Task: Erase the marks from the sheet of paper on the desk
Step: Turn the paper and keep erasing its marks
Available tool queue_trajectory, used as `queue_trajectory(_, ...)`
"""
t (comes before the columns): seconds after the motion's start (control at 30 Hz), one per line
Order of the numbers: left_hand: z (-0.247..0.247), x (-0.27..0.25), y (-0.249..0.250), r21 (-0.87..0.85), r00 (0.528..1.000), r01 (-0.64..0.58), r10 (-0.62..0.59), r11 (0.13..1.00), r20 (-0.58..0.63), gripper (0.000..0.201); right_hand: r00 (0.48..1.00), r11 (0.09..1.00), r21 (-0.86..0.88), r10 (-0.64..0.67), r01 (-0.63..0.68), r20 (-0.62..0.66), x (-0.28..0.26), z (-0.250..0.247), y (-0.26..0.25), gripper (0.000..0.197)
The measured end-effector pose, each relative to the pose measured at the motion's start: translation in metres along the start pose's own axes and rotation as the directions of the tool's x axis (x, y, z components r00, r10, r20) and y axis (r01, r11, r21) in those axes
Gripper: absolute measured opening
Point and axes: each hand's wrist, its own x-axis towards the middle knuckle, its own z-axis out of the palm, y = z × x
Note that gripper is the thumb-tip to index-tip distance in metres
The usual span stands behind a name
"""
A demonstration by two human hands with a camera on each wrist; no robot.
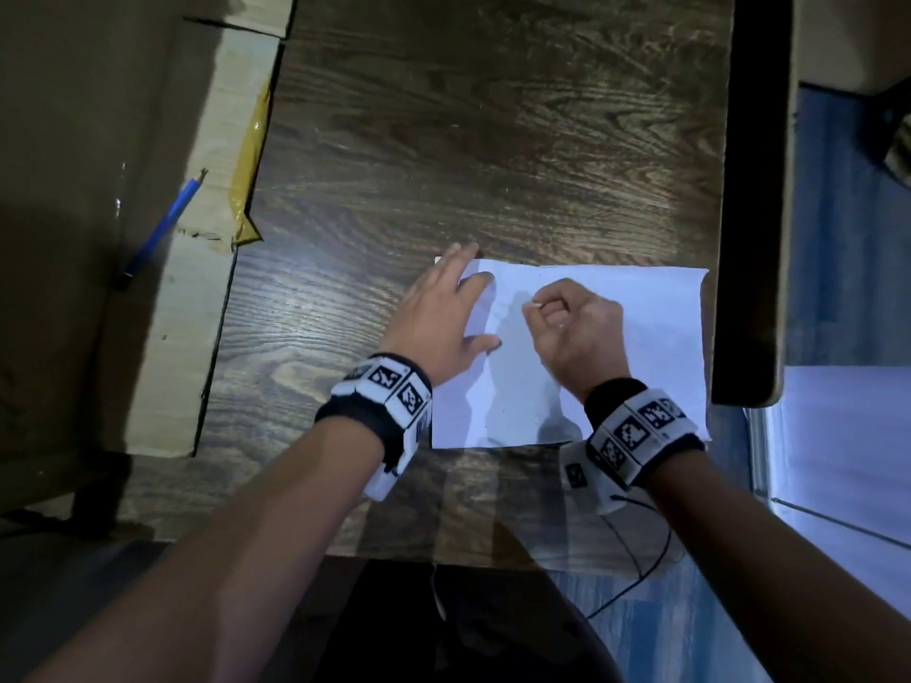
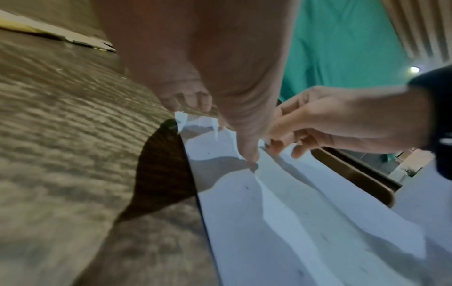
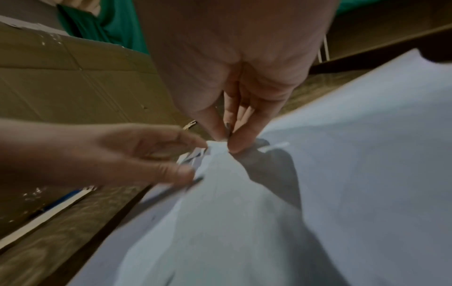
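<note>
The left hand (image 1: 443, 313) lies flat with fingers spread, pinning the sheet of paper's (image 1: 641, 337) left edge at the desk's (image 1: 443, 140) near right corner, while the right hand (image 1: 577, 327) pinches a small pale object, presumably an eraser, mid-rub; next, short controlled strokes; marks indiscernible.

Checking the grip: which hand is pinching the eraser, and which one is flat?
The right hand pinches the small white eraser; the left hand lies flat, fingers spread, on the paper.
</note>
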Motion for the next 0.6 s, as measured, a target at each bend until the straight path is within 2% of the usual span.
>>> queue_trajectory(0.07,-0.003,0.014,-0.002,-0.025,1.0,-0.021,0.02,0.999,-0.024,0.062,0.997,0.998,0.001,0.06,-0.06,0.049,-0.008,0.007,0.004,0.01)
queue_trajectory(0.13,-0.006,0.026,0.0,0.019,0.999,0.018,-0.017,1.0,-0.038,0.066,0.989,0.992,-0.001,0.128,-0.128,0.068,-0.011,0.011,0.008,0.011)
queue_trajectory(0.23,-0.013,0.036,0.003,0.142,0.997,0.083,-0.082,0.986,-0.013,0.07,0.981,0.98,0.055,0.19,-0.192,0.041,-0.006,0.011,0.012,0.012)
queue_trajectory(0.33,-0.016,0.037,0.0,0.15,0.99,0.13,-0.137,0.98,0.037,0.062,0.979,0.971,0.126,0.204,-0.203,0.006,0.002,0.004,0.011,0.013)
queue_trajectory(0.43,-0.015,0.027,-0.007,-0.025,0.965,0.248,-0.245,0.968,0.088,0.043,0.986,0.976,0.137,0.164,-0.168,0.039,0.005,-0.004,0.006,0.01)
queue_trajectory(0.53,-0.008,0.006,-0.012,-0.264,0.918,0.394,-0.392,0.881,0.062,0.03,0.986,0.977,0.148,0.141,-0.154,0.095,0.004,-0.004,0.002,0.01)
queue_trajectory(0.6,-0.006,-0.009,-0.01,-0.355,0.89,0.433,-0.454,0.829,0.027,0.026,0.975,0.964,0.184,0.165,-0.191,0.151,0.001,0.002,0.003,0.012)
